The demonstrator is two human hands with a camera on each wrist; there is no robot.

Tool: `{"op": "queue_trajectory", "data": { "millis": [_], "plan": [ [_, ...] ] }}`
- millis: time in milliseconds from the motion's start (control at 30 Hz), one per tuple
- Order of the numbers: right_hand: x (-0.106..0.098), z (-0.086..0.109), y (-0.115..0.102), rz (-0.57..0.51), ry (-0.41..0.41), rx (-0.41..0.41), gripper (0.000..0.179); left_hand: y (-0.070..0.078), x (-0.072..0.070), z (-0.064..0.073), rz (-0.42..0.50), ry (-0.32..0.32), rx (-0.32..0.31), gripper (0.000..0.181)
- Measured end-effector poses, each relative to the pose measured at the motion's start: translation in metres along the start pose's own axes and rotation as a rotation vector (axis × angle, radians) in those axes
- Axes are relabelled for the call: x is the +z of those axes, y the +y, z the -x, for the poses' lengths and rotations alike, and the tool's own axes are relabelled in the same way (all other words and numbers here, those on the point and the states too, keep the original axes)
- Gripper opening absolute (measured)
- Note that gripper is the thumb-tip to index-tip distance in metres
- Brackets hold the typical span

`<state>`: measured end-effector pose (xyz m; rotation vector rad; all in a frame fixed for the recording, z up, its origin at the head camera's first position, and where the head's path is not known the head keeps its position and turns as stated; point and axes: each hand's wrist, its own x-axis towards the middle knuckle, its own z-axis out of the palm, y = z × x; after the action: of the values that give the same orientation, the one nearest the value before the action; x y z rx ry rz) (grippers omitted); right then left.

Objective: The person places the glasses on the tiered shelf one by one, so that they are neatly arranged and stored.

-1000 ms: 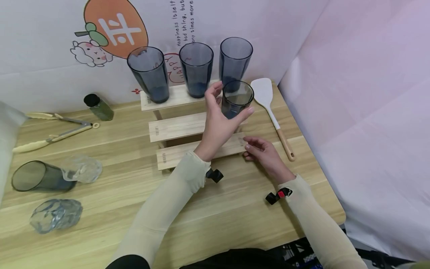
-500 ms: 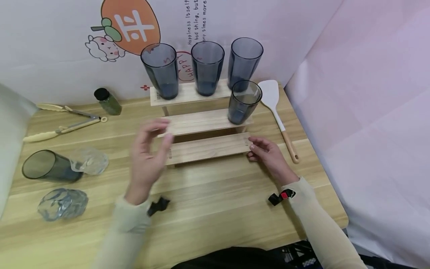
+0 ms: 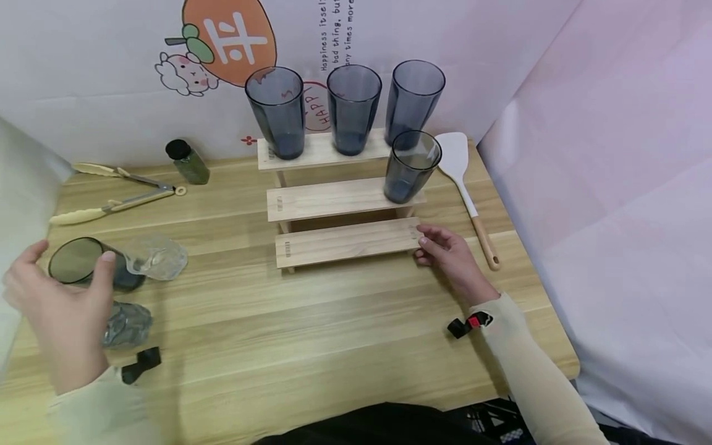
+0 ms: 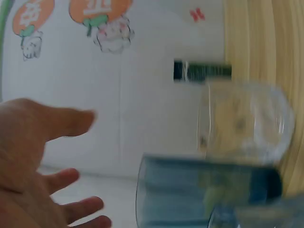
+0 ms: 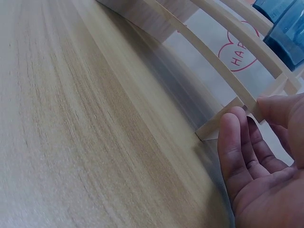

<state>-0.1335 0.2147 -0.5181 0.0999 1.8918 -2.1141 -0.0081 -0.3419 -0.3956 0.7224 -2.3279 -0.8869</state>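
Leftward, spread and empty, the left hand (image 3: 63,315) has been swung; by its wrist a clear glass (image 3: 128,324) could be knocked into the dark glass (image 3: 79,262) just behind. Beyond, the rack (image 3: 345,244) is pinched by the right hand (image 3: 449,256); if tugged, its middle-step tumbler (image 3: 410,170) could be toppled.

head view bright, l. hand (image 3: 63,312) bit blurry; l. wrist view soft.

The wooden table (image 3: 233,364) bears rack (image 3: 345,244), tongs (image 3: 139,199), spatula (image 3: 466,194).
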Motion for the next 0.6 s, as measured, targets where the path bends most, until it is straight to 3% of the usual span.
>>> {"op": "queue_trajectory", "data": {
  "millis": [100, 233, 400, 600],
  "plan": [
    [0.001, 0.0, 0.0, -0.009, 0.006, 0.005, 0.04, -0.005, -0.009, -0.01, -0.156, -0.175, -0.1, 0.084],
    [0.003, -0.001, 0.0, -0.012, 0.002, 0.013, 0.04, -0.013, -0.015, -0.02, -0.218, -0.363, -0.223, 0.095],
    [0.004, -0.002, -0.001, -0.005, -0.007, 0.009, 0.043, -0.026, -0.016, -0.025, -0.234, -0.461, -0.294, 0.1],
    [0.0, -0.001, 0.0, -0.002, 0.005, 0.013, 0.043, -0.024, -0.011, -0.027, -0.315, -0.492, -0.269, 0.103]
  ]
}}
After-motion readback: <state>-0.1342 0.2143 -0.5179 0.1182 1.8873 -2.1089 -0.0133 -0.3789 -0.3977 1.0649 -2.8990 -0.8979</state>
